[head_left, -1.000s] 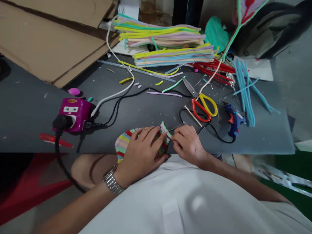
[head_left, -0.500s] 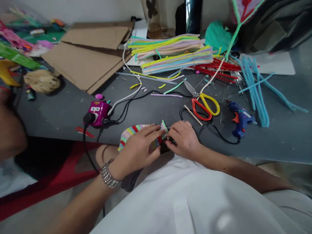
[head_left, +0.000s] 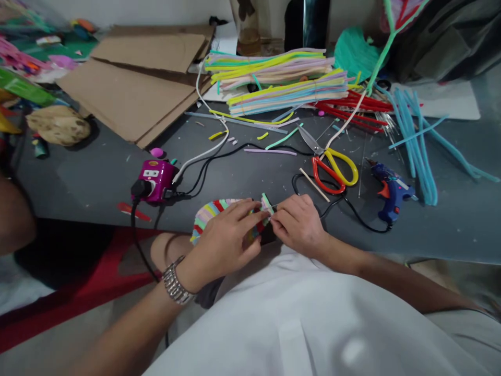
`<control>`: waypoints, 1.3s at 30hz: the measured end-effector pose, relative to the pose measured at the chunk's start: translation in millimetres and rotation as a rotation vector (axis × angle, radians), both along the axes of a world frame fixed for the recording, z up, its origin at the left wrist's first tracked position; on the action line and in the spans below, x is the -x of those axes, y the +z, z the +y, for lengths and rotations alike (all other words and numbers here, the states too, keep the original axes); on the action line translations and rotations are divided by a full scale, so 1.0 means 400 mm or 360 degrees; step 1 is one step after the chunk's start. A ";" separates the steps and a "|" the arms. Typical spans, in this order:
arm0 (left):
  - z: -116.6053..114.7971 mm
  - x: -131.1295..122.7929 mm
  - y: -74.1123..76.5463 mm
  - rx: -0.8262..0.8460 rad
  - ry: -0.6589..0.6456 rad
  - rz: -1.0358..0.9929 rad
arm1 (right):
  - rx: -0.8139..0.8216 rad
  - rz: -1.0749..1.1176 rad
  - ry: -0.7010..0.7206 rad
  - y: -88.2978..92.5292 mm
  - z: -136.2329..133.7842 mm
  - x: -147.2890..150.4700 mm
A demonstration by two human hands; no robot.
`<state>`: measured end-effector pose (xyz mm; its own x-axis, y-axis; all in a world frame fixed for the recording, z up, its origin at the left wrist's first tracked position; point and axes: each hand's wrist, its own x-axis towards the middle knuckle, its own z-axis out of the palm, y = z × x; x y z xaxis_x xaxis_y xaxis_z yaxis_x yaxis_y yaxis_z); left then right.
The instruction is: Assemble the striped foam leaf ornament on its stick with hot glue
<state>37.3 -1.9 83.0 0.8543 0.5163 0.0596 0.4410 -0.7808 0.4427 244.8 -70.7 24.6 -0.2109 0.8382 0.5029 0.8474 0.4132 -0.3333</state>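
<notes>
My left hand point(head_left: 227, 237) lies curled over a flat striped piece made of coloured pipe cleaners point(head_left: 209, 213) at the near edge of the grey table point(head_left: 97, 177). My right hand point(head_left: 299, 224) pinches the raised end of that striped piece between thumb and fingers, right beside the left fingertips. A metal watch point(head_left: 175, 286) is on my left wrist. Most of the striped piece is hidden under my left hand.
Red and yellow scissors point(head_left: 331, 164) and a blue glue gun point(head_left: 391, 190) lie just beyond my right hand. A purple plug adapter point(head_left: 154, 180) with cables sits to the left. Stacks of pipe cleaners point(head_left: 282, 83), cardboard sheets point(head_left: 133, 83) and another person's arm point(head_left: 13, 219) are around.
The view has swung from low over the table to wider and more to the left. Both hands stay on the striped piece, fingers shifting slightly at its raised end.
</notes>
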 end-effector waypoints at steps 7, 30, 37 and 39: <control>-0.021 0.008 -0.062 -0.0194 -0.0040 -0.0054 | 0.0178 0.0002 0.0072 0.003 -0.008 -0.014; -0.046 0.026 -0.134 -0.0402 -0.0045 -0.0065 | 0.0279 0.0065 0.0035 0.013 -0.033 -0.024; -0.045 0.021 -0.137 -0.0415 -0.0033 -0.0118 | 0.0307 -0.0039 -0.0020 0.012 -0.025 -0.023; -0.045 0.020 -0.137 -0.0403 -0.0021 -0.0123 | 0.0299 -0.0025 -0.0007 0.012 -0.024 -0.023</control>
<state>29.2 -19.9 28.3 0.8489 0.4654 0.2507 0.4024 -0.8765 0.2643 254.2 -80.1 29.4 -0.2135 0.9180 0.3341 0.8549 0.3411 -0.3908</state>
